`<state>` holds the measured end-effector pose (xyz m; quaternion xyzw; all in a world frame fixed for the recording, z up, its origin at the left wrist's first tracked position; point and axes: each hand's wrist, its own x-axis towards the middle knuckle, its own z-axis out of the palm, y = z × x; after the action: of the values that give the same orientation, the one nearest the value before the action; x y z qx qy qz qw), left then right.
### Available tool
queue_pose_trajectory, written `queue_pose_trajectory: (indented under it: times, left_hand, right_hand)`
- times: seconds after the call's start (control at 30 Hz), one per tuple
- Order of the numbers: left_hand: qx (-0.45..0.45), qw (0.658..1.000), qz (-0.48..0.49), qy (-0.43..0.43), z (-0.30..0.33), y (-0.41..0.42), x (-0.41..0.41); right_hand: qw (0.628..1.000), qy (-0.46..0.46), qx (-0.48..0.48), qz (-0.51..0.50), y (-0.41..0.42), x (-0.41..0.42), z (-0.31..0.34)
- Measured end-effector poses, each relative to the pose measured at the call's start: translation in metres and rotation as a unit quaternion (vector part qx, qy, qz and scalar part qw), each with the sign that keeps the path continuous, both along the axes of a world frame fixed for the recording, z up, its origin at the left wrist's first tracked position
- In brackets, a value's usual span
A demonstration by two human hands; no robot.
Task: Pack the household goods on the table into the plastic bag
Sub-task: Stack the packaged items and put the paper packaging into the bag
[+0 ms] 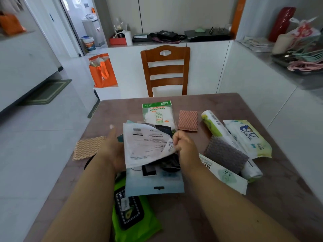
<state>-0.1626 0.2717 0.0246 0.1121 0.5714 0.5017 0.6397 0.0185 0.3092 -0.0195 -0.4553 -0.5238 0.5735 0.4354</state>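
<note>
At the middle of the brown table, my right hand pinches the edge of a white printed plastic bag and lifts it. My left hand holds the bag's left side from behind, fingers partly hidden. Dark items and a pale blue flat package lie under the bag. A green wet-wipes pack lies near me. A disposable-gloves packet, a red-brown cloth, an orange cloth, a grey cloth, a bag roll and a baby-wipes pack are spread around.
A wooden chair stands at the table's far edge. An orange tote bag sits on the floor at the back left. White cabinets run along the right, with hangers and a bag on the counter. A white tissue pack lies right of my arm.
</note>
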Motion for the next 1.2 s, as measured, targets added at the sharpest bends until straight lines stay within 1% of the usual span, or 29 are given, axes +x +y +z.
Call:
queue_pose_trajectory:
  times: [0.07, 0.1, 0.13, 0.17, 0.2, 0.23, 0.27, 0.33, 0.37, 0.4, 0.47, 0.57, 0.73, 0.83, 0.93, 1.1, 1.2]
  left_hand:
    - [-0.011, 0.995, -0.061, 0.078, -0.003, 0.003, 0.006]
    - [-0.032, 0.987, -0.092, 0.129, -0.004, 0.002, 0.010]
    - [-0.045, 0.979, -0.097, 0.175, -0.006, 0.001, 0.011]
    - [-0.044, 0.974, -0.092, 0.200, -0.008, 0.000, 0.012]
    - [-0.034, 0.975, -0.087, 0.203, -0.008, -0.002, 0.014]
    - [-0.018, 0.978, -0.088, 0.186, -0.006, -0.004, 0.014]
    - [-0.003, 0.983, -0.092, 0.159, -0.004, -0.007, 0.015]
    - [0.025, 0.988, -0.104, 0.110, -0.001, -0.014, 0.018]
    - [0.035, 0.988, -0.112, 0.095, 0.000, -0.018, 0.021]
    - [0.039, 0.988, -0.118, 0.089, 0.002, -0.022, 0.025]
    - [0.040, 0.986, -0.121, 0.105, 0.011, -0.034, 0.037]
    - [0.019, 0.983, -0.142, 0.118, 0.025, -0.056, 0.048]
    - [-0.008, 0.978, -0.153, 0.143, 0.054, -0.100, 0.047]
    - [0.007, 0.972, -0.150, 0.183, 0.071, -0.135, 0.045]
    - [0.010, 0.956, -0.154, 0.248, 0.085, -0.170, 0.037]
    - [-0.018, 0.926, -0.174, 0.335, 0.104, -0.238, 0.016]
    - [-0.029, 0.921, -0.156, 0.356, 0.106, -0.283, 0.001]
  right_hand:
    - [0.999, 0.026, -0.020, 0.021, -0.004, 0.002, -0.002]
    - [0.999, 0.024, -0.022, 0.022, -0.005, 0.002, -0.001]
    - [1.000, 0.004, -0.022, 0.016, -0.005, 0.005, 0.002]
    - [0.999, -0.032, -0.026, 0.001, -0.003, 0.009, 0.008]
    - [0.997, -0.069, -0.038, -0.024, 0.001, 0.015, 0.011]
    - [0.993, -0.079, -0.075, -0.039, 0.003, 0.022, 0.014]
    - [0.989, -0.062, -0.132, -0.030, 0.004, 0.028, 0.019]
    - [0.970, 0.000, -0.241, 0.036, 0.001, 0.035, 0.028]
    - [0.961, 0.015, -0.270, 0.065, -0.004, 0.038, 0.031]
    - [0.958, 0.014, -0.273, 0.090, -0.010, 0.039, 0.032]
    - [0.961, -0.009, -0.243, 0.131, -0.026, 0.042, 0.040]
    - [0.970, -0.019, -0.209, 0.120, -0.048, 0.049, 0.052]
    - [0.974, 0.024, -0.195, 0.115, -0.095, 0.062, 0.066]
    - [0.974, 0.063, -0.185, 0.117, -0.125, 0.066, 0.071]
    - [0.966, 0.107, -0.187, 0.140, -0.157, 0.068, 0.077]
    - [0.950, 0.113, -0.205, 0.207, -0.216, 0.062, 0.086]
    - [0.935, 0.101, -0.228, 0.252, -0.248, 0.052, 0.090]
